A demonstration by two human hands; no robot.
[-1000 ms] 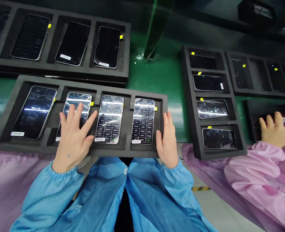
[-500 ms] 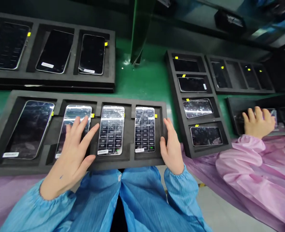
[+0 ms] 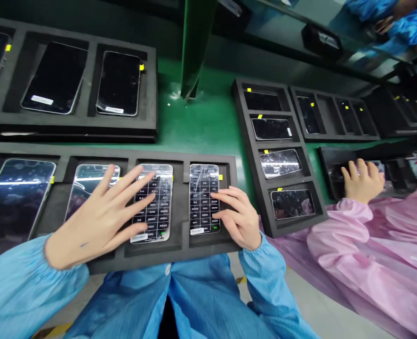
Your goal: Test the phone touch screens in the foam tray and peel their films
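Left hand (image 3: 99,221) spread wide over 3rd phone (image 3: 160,207); right hand (image 3: 238,220), fingers apart, touches 4th phone (image 3: 200,190).

- A glossy green counter (image 3: 208,127) runs across in front of me, with a pale glare at the foot of a green post (image 3: 194,42).
- Black foam trays (image 3: 92,128) line its far side, and there are more (image 3: 268,114) off to my right.
- The grey floor (image 3: 321,310) below me is crossed by a yellow-and-black stripe (image 3: 242,279).
- A co-worker's pink sleeve (image 3: 371,245) fills the right.
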